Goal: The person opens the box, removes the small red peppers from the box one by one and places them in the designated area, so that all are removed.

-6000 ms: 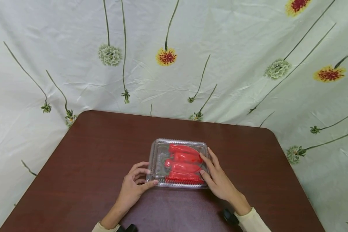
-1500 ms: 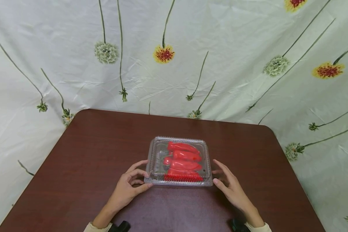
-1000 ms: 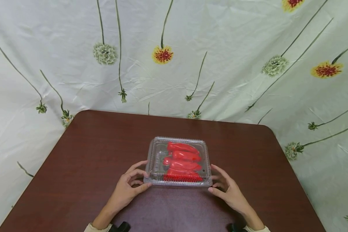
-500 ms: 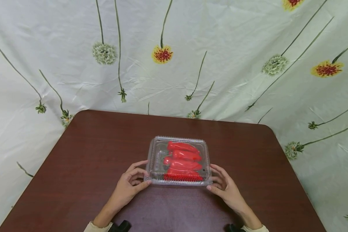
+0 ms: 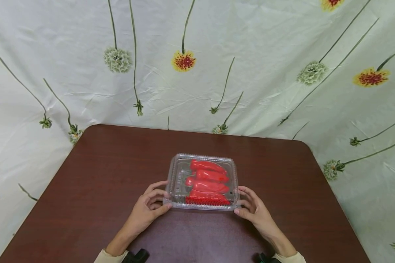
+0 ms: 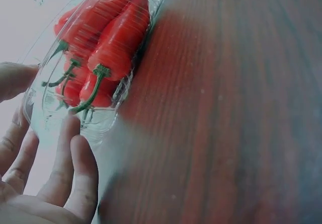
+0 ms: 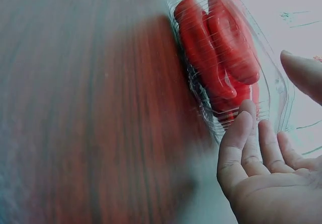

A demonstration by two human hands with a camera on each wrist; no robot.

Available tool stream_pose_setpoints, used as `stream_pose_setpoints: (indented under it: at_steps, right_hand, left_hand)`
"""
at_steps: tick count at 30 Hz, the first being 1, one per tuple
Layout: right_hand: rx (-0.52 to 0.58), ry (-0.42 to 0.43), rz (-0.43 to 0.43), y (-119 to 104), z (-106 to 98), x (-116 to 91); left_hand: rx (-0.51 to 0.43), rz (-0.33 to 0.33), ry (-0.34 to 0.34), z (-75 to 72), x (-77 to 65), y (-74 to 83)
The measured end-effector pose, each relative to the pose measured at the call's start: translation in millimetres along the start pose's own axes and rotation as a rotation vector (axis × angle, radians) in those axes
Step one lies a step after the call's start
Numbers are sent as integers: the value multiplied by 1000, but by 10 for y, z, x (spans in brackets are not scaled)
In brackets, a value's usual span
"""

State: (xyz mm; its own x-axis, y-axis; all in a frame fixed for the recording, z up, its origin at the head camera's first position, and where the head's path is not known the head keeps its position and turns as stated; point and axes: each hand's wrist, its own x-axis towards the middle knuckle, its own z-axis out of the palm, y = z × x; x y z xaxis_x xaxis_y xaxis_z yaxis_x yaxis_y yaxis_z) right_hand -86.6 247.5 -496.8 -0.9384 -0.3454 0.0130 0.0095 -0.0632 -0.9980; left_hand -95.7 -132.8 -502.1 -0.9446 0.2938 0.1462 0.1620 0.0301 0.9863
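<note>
A clear plastic clamshell container [image 5: 179, 179] with its lid closed sits on the table in the head view. Several red peppers [image 5: 210, 187] lie in it side by side; the left wrist view shows green stems on the peppers [image 6: 113, 48]. My left hand [image 5: 145, 208] holds the container's front left corner, thumb along the front edge and fingers against the side. At the front right corner, my right hand [image 5: 258, 213] holds on likewise, thumb in front. Its fingertips [image 7: 239, 126] meet the ribbed side wall in the right wrist view. The container's underside is hidden.
The dark reddish-brown table [image 5: 118, 157] has rounded far corners. Behind it hangs a pale cloth [image 5: 266, 47] printed with flowers, which also runs along both sides. Black straps [image 5: 136, 255] sit at my wrists by the light sleeves [image 5: 110, 256].
Six seconds ago my right hand's fingers rested on the lid's right part. It then moved off to the right and has come back to the front right corner. My left hand stays put.
</note>
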Motion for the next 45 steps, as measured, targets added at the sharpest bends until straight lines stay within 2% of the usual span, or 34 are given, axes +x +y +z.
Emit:
stream_pose_setpoints:
  at_steps: [5, 13, 18, 24, 29, 32, 39, 45]
  right_hand:
    - [54, -8, 24, -15, 11, 11]
    - [116, 7, 118, -99, 58, 35]
    - [132, 2, 125, -121, 71, 44]
    - [120, 7, 135, -134, 65, 30]
    - [72, 27, 146, -139, 80, 20]
    - [60, 68, 152, -149, 126, 21]
    - [5, 225, 145, -150, 305, 40]
    - [-39, 315, 184, -179, 381, 21]
  left_hand:
    - [62, -17, 34, 11, 9, -3]
    - [37, -26, 24, 20, 35, -9]
    - [39, -37, 2, 7, 45, -7]
    - [44, -47, -17, 8, 53, 3]
    - [60, -53, -2, 25, 45, 9]
    - [65, -46, 7, 34, 43, 11]
    - [57, -44, 9, 36, 52, 13]
    - [49, -51, 4, 41, 51, 20]
